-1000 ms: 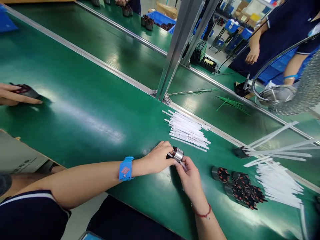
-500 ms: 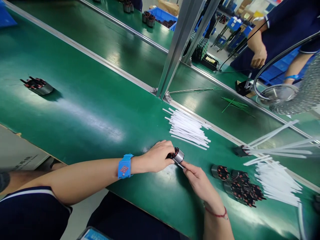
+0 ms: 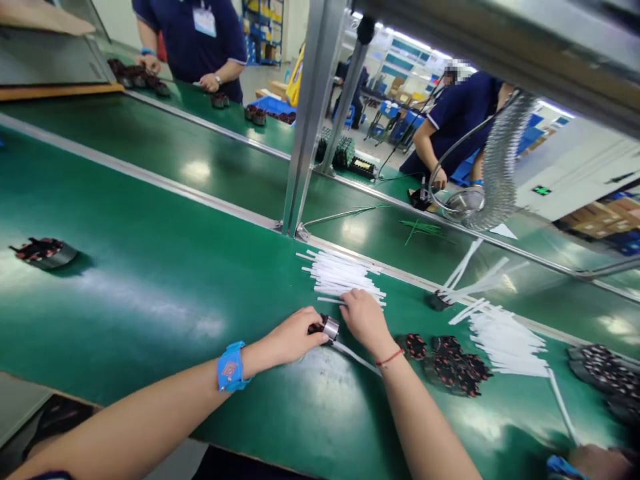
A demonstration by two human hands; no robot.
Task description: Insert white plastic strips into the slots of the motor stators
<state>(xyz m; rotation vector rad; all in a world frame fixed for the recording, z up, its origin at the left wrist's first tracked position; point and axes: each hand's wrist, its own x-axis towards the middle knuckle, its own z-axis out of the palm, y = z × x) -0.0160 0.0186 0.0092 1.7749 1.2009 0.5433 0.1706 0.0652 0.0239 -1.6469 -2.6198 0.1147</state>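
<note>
My left hand (image 3: 295, 337) is closed around a motor stator (image 3: 331, 328), a short grey metal ring with dark windings, held on its side just above the bench. A white strip (image 3: 353, 355) trails from the stator towards my right forearm. At the near edge of a pile of white strips (image 3: 340, 272), my right hand (image 3: 364, 320) has its fingers curled down in a pinch on the nearest strip (image 3: 329, 300). Its fingertips are partly hidden by the hand itself.
Several stators (image 3: 453, 367) stand right of my right hand, beside a second strip pile (image 3: 507, 340). A lone stator (image 3: 45, 252) sits far left. A metal post (image 3: 305, 120) rises behind the first pile. Co-workers (image 3: 195, 40) stand across the bench; another person's hand (image 3: 595, 461) is at lower right.
My right hand has left the stator and moved up to the strip pile. A strip now hangs from the stator. The view has tilted up and turned right.
</note>
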